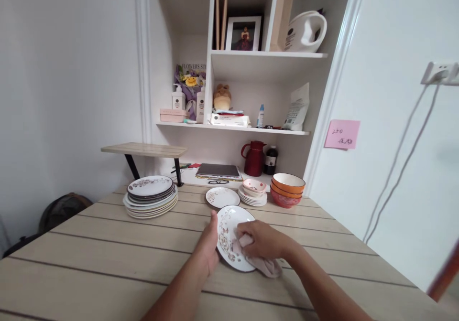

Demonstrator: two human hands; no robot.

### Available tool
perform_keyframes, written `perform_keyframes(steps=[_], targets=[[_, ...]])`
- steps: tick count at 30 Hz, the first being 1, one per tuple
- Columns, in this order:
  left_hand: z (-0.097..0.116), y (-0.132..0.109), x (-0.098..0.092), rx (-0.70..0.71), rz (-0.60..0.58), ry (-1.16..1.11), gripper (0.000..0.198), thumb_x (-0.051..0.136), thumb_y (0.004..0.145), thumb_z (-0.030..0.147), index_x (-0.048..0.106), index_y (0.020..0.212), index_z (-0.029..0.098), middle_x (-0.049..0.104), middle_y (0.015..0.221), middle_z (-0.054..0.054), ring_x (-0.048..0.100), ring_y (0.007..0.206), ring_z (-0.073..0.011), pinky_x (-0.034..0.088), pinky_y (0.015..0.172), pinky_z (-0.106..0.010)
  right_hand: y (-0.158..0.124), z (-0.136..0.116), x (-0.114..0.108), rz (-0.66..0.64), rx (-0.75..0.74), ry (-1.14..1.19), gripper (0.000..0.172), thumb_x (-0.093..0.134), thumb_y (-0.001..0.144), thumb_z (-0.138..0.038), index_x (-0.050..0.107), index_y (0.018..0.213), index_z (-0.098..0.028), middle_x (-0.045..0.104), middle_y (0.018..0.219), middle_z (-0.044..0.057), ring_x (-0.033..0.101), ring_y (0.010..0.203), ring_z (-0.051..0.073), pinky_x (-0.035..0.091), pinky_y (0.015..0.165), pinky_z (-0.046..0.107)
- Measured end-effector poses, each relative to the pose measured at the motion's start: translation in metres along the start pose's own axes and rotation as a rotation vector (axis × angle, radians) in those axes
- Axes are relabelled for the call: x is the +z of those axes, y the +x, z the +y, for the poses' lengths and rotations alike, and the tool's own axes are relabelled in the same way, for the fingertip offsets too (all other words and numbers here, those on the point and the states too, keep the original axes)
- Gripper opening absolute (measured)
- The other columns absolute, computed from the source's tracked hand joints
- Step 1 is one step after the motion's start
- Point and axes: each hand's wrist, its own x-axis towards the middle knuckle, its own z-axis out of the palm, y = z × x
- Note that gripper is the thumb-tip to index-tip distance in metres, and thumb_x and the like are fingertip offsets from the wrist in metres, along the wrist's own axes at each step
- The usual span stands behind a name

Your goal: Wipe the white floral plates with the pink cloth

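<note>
A white plate (pixel 226 230) with a brown floral pattern and dark rim is tilted up above the slatted table. My left hand (pixel 208 244) grips its left edge, the thumb up by the rim and the other fingers hidden behind. Bunched in my right hand (pixel 263 239) is a pale pinkish cloth (pixel 269 266), pressed against the plate's face; its loose end hangs past the lower right rim. Just behind, a similar floral plate (pixel 222 197) lies flat on the table.
A stack of plates (pixel 150 206) stands at left near a small raised shelf (pixel 143 149). Small bowls (pixel 254 186) sit on little plates (pixel 253 199) at back right, beside stacked orange and red bowls (pixel 287 189). Behind are a laptop (pixel 219 170), glasses (pixel 218 182) and a red jug (pixel 254 158).
</note>
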Motion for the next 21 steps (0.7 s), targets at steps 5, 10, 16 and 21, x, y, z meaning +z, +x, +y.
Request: perform_keyframes(steps=[5,10,16,21], targets=[[0.001,-0.002,0.002,0.038,0.021,0.002,0.070,0.047,0.084,0.066,0.058,0.129,0.013,0.069,0.120,-0.018,0.065,0.112,-0.0298,0.051,0.095,-0.041,0.011,-0.023,0.020,0.122,-0.146,0.050,0.027,0.060,0.071,-0.017,0.066,0.097,-0.025,0.067,0.097,0.000,0.059,0.087,0.017,0.040,0.074,0.025],[0.001,-0.003,0.003,0.007,-0.018,-0.030,0.074,0.049,0.081,0.070,0.058,0.129,0.013,0.069,0.119,-0.019,0.064,0.114,-0.0307,0.052,0.093,-0.042,0.029,-0.028,0.035,0.371,-0.030,-0.097,0.029,0.054,0.086,-0.025,0.063,0.112,-0.029,0.061,0.105,0.003,0.059,0.087,0.018,0.039,0.070,0.025],[-0.002,0.002,0.001,0.029,-0.033,0.032,0.071,0.047,0.082,0.069,0.060,0.127,0.016,0.069,0.120,-0.018,0.063,0.116,-0.0295,0.050,0.096,-0.042,0.032,-0.014,0.028,0.534,0.165,-0.282,0.030,0.047,0.093,-0.032,0.060,0.120,-0.032,0.061,0.112,0.005,0.061,0.083,0.017,0.036,0.061,0.025],[-0.004,0.005,-0.001,0.075,0.025,0.156,0.064,0.059,0.079,0.064,0.066,0.118,0.013,0.071,0.114,-0.019,0.065,0.111,-0.0319,0.050,0.094,-0.043,0.021,0.004,0.010,0.475,0.379,-0.353,0.026,0.047,0.093,-0.037,0.062,0.111,-0.026,0.064,0.108,0.007,0.063,0.080,0.019,0.030,0.056,0.026]])
